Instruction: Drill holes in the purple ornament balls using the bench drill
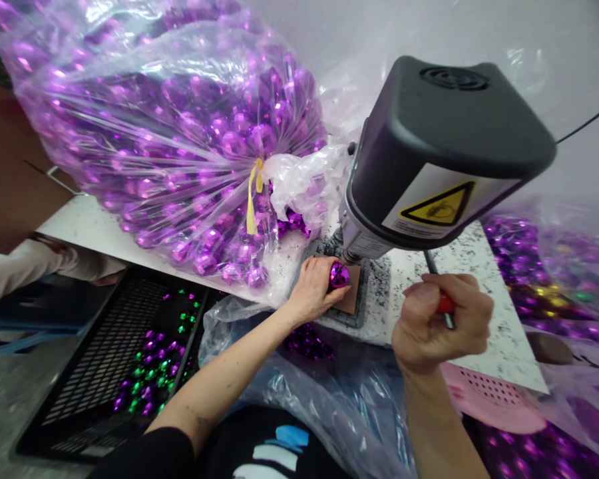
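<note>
Purple ball [339,275] pinched by left hand [313,287] beneath black press [444,143], metal lever [430,262] clasped by right hand [440,320]

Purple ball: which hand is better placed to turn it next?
Left, likely: the left hand grips the purple ball over the brown block, while the right hand is closed around the lever.

the ball [339,274] looks glossy, the machine housing [454,126] matt plastic.

2 own hands [313,291] [442,319], 1 held ball [339,275], 1 mach. [459,133], 1 pink bskt [499,402]
</note>
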A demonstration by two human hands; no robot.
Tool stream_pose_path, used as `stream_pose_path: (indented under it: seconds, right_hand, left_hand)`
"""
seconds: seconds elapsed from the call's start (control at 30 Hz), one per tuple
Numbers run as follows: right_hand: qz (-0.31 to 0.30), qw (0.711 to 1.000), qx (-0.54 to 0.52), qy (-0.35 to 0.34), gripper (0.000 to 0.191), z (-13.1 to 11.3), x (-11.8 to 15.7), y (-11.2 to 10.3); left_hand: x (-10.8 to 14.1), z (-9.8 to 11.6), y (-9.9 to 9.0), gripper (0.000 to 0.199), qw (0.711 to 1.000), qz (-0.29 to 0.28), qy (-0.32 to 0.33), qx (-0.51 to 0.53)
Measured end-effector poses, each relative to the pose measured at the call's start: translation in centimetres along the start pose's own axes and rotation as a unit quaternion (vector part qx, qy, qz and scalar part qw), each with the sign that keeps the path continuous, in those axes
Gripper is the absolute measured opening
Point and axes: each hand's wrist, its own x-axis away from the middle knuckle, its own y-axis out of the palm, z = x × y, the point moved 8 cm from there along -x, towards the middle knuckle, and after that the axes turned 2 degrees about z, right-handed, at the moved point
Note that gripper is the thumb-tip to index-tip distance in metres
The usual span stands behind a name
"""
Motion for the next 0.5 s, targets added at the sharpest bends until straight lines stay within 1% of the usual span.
stream_pose_path:
  seconds: [0.2, 0.37, 0.43, 0.5]
  right_hand:
    - [0.019, 1.000, 0.000, 0.006, 0.018, 0.2, 0.4, 0.2]
    - [0.024, 1.000, 0.006, -0.007, 0.019, 0.3, 0.9, 0.2]
    - [0.013, 1.000, 0.011, -0.019, 0.020, 0.6, 1.3, 0.3]
    - [-0.010, 0.999, 0.018, -0.031, 0.019, 1.1, 2.0, 0.8]
  left_hand:
    - [0.0, 0.0, 0.0, 0.046, 1.000, 0.000, -0.004, -0.005]
    - [0.0, -0.1, 0.1, 0.047, 1.000, -0.001, -0.005, -0.006]
    - [0.0, 0.0, 0.0, 0.047, 1.000, 0.001, -0.003, -0.004]
    - [0.1, 0.0, -0.1, 0.047, 1.000, 0.000, -0.003, -0.003]
